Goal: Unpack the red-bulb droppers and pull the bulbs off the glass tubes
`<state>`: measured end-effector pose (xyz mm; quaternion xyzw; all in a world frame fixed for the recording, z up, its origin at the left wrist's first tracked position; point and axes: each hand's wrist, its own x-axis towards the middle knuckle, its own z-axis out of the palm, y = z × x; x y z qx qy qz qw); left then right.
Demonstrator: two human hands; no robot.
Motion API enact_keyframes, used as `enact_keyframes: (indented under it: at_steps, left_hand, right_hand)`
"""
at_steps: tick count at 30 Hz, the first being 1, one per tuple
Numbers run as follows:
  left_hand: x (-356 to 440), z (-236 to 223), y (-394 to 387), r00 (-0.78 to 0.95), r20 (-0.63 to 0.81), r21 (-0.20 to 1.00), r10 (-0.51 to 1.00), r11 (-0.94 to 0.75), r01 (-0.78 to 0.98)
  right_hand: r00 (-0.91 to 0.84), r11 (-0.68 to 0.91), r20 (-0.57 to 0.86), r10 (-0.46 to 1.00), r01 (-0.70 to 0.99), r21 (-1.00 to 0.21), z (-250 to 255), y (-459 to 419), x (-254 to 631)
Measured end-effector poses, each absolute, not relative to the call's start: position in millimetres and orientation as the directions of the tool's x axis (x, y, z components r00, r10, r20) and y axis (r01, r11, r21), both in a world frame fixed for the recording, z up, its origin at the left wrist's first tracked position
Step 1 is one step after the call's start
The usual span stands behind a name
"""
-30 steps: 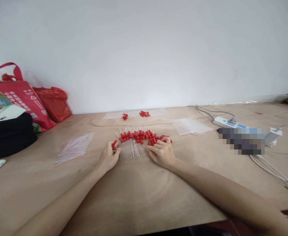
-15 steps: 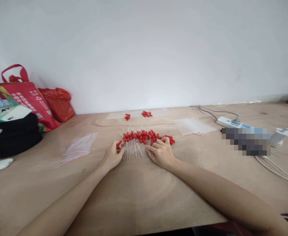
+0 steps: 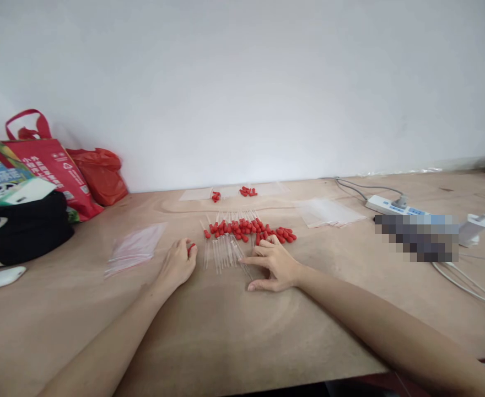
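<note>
A row of clear droppers with red rubber bulbs [image 3: 242, 229] lies on the brown table [image 3: 226, 320] in front of me. My left hand [image 3: 177, 264] is curled to the left of the row, fingers closed on a red-bulbed dropper whose bulb shows between them. My right hand [image 3: 273, 263] rests at the row's right end, fingers spread and lying on the clear stems, thumb out on the table.
Clear zip bags lie at the left [image 3: 135, 249] and the right [image 3: 329, 213]. More red bulbs [image 3: 246, 192] sit on plastic by the wall. Red bags [image 3: 60, 165] and a black bag [image 3: 23, 229] stand far left. A power strip [image 3: 393, 207] with cables is at the right.
My left hand has drawn away to the left from the row with its dropper. My right hand has opened from a pinch and spread flat over the stems.
</note>
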<state>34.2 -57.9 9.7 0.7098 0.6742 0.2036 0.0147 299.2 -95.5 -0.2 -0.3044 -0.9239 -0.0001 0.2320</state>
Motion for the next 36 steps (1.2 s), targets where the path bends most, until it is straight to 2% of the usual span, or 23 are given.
enact_keyframes:
  at_steps: [3, 12, 16, 24, 31, 36]
  left_hand:
    - [33, 7, -57, 0.023, 0.251, 0.315, 0.968, -0.104, 0.943]
    - [37, 10, -41, -0.005, 0.249, 0.473, 0.969, -0.117, 0.873]
    - [43, 8, -23, -0.094, 0.261, 0.46, 0.961, -0.039, 0.887]
    - [57, 1, -5, -0.144, 0.27, 0.425, 0.952, 0.016, 0.905]
    - [52, -1, -2, -0.201, 0.289, 0.472, 0.936, 0.043, 0.881]
    - [50, 2, -8, -0.246, 0.386, 0.511, 0.889, 0.016, 0.859]
  right_hand:
    - [-0.736, 0.826, 0.396, 0.549, 0.551, -0.122, 0, -93, 298]
    - [-0.687, 0.803, 0.487, 0.54, 0.594, -0.052, -9, -76, 279]
    - [-0.63, 0.767, 0.51, 0.585, 0.635, -0.095, -13, -70, 270]
    - [-0.531, 0.696, 0.531, 0.661, 0.697, -0.17, -10, -67, 251]
    - [-0.448, 0.643, 0.589, 0.672, 0.747, -0.166, -9, -75, 250]
    - [-0.399, 0.627, 0.665, 0.631, 0.767, -0.135, -10, -84, 265]
